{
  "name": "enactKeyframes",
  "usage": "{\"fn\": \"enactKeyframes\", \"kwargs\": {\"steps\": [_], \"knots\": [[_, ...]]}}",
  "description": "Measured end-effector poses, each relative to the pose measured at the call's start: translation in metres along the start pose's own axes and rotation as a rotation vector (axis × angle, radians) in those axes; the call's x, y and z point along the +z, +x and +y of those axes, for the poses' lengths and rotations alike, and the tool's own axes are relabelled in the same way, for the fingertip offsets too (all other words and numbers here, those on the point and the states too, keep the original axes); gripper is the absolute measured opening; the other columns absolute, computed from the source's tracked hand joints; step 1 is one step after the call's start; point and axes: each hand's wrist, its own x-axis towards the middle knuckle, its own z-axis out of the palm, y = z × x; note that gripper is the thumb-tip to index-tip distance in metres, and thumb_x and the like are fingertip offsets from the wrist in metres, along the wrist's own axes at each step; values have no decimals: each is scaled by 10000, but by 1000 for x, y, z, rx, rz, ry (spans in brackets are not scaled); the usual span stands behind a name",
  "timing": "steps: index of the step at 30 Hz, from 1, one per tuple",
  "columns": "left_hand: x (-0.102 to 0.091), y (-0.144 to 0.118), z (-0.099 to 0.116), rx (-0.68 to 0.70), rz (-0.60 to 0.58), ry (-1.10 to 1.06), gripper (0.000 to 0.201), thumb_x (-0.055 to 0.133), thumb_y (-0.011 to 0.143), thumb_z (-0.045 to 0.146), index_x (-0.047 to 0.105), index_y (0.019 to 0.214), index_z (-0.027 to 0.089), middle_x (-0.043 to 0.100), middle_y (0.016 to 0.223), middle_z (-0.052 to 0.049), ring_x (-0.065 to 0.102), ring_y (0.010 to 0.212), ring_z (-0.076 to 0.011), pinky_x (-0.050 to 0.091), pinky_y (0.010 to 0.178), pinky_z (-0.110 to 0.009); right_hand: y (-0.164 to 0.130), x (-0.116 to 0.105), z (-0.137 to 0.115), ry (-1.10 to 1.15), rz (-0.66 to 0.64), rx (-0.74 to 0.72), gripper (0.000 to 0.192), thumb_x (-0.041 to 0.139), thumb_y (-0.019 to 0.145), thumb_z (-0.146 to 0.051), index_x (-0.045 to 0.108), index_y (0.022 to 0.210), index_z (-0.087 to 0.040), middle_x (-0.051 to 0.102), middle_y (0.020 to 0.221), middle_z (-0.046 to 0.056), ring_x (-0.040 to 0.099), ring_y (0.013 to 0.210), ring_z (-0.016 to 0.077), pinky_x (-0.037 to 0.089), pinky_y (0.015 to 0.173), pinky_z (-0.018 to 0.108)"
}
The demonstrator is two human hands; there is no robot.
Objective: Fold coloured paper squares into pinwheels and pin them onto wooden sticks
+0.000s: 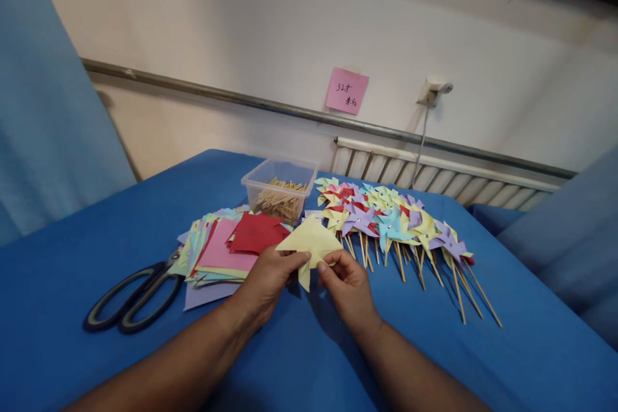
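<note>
1. Both forearms come in from the bottom edge, meeting over the blue tabletop [72,251].
2. Left hand [263,283] pinches the near left edge of a pale yellow paper piece [311,241], fingers curled onto it.
3. Right hand [347,286] grips the same paper from the right, thumb and fingertips closed on its lower edge; the piece is held just above the tabletop, centre of the view, with flaps folded up.
4. Just behind the left hand sits a loose stack of coloured paper squares [217,251], a red sheet [255,232] lying on top.
5. Left of that stack, black-handled scissors [132,296] lie flat, blades tucked toward the papers.
6. Behind the held paper, a clear plastic box [280,190] holds wooden sticks.
7. To the right, a row of finished pinwheels [391,219] on sticks fans across the tabletop, stick ends pointing toward the camera.
8. On the wall beyond, a pink note [346,90] hangs above a radiator [434,174].
</note>
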Motion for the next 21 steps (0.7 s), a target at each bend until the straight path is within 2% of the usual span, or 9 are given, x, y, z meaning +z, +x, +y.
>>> {"fn": "enactKeyframes", "kwargs": {"steps": [9, 21], "knots": [[0, 0, -3, -6, -17, -12, 155, 684, 709, 265, 694, 710, 110, 652, 568, -25, 537, 492, -122, 378, 471, -228, -1, 1, -2, -5, 1, 21, 278, 672, 756, -428, 552, 750, -177, 536, 516, -47, 411, 436, 79, 292, 421, 190], [1, 0, -1, 3, -17, 10, 150, 674, 710, 253, 688, 668, 110, 655, 567, -16, 531, 494, -111, 386, 490, -221, -2, 3, -3, 11, 24, 27, 300, 691, 721, -455, 555, 719, -187, 536, 502, -53, 398, 420, 77, 278, 414, 192]]}}
